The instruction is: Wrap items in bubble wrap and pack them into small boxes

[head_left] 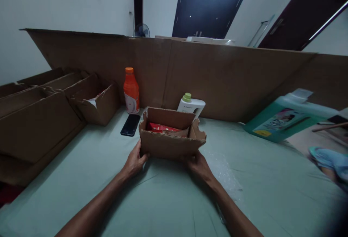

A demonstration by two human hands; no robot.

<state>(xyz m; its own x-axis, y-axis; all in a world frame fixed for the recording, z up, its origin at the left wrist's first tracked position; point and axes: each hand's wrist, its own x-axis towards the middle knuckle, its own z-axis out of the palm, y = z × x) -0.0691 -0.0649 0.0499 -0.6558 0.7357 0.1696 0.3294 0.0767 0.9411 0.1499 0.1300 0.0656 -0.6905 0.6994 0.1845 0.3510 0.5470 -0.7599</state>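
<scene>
I count one small open cardboard box (170, 143), gripped at its near corners by my left hand (135, 162) and right hand (199, 165), fingers curled against its sides. Beyond the fingers: one black phone (131, 124), one orange bottle (131, 91), one white bottle (191, 105). One teal jug (282, 119) lies far right. The green sheet (163, 200) nearer than my fingers gives open room.

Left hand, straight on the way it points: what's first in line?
The left hand already touches the small open brown cardboard box at its near left corner, so the box itself. Were it to slip past that corner, probably the black phone; depth is unclear.
</scene>
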